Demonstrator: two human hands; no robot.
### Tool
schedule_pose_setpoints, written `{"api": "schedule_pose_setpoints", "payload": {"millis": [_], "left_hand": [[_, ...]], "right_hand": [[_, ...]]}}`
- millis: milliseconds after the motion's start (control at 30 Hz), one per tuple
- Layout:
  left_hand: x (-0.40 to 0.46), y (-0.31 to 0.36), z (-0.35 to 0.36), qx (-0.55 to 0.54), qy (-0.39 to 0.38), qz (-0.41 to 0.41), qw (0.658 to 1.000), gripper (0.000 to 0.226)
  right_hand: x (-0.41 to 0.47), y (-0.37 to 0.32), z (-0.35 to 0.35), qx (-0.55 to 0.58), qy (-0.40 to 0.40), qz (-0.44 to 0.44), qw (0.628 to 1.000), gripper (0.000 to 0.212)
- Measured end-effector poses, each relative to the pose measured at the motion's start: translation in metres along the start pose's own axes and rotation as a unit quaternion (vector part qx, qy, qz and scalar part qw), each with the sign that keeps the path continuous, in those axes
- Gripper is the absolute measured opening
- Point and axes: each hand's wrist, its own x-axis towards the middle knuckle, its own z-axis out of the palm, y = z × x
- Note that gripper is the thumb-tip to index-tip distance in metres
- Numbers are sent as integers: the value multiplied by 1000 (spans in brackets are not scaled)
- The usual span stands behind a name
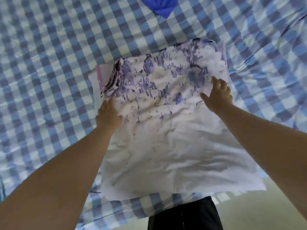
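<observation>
checked bed [58, 47], floral cloth [166, 133], blue cloth [162, 5]

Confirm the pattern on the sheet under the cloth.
The sheet is a blue, grey and white check; head view shows it best.

We see a white cloth [166, 138] with purple-blue flower print, a bedsheet [58, 47] checked in blue and white, and a plain blue cloth [162, 5].
</observation>
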Motion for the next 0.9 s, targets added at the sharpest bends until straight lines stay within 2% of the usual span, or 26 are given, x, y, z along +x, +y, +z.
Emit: {"api": "schedule_pose_setpoints", "payload": {"millis": [100, 167, 233, 367, 500, 567, 667, 733, 767, 800, 867, 900], "left_hand": [[-38, -22, 46, -112, -32, -96, 989, 91], [-64, -34, 72, -180, -57, -201, 961, 96], [-94, -44, 94, -208, -76, -272, 937, 95], [-141, -61, 120, -215, -83, -359, 904, 94], [-174, -71, 133, -234, -84, -408, 878, 94], [-189, -69, 137, -253, -76, -449, 854, 94], [-209, -64, 143, -344, -55, -501, 792, 102], [-208, -89, 175, -441, -45, -496, 747, 114], [-202, -104, 194, -474, -42, -484, 735, 117], [-202, -109, 199, -516, -31, -481, 708, 112], [-219, -86, 173, -618, 7, -502, 605, 81], [-229, -70, 156, -658, 14, -497, 566, 66]], "right_hand": [[-33, 31, 33, -3, -33, 67, 997, 74], [-60, 54, 53, -7, -33, 121, 992, 76], [-89, 74, 69, -19, -16, 157, 987, 83], [-134, 102, 89, 7, 20, 198, 980, 94], [-156, 110, 94, 13, 12, 192, 981, 96], [-165, 117, 96, 3, 0, 176, 984, 96], [-181, 135, 94, 20, 15, 204, 979, 101], [-192, 147, 90, 64, 40, 257, 963, 100], [-197, 153, 87, 91, 53, 286, 952, 94], [-202, 158, 85, 117, 66, 309, 942, 87], [-211, 171, 83, 152, 76, 323, 931, 69], [-216, 177, 83, 163, 65, 312, 934, 62]]}}
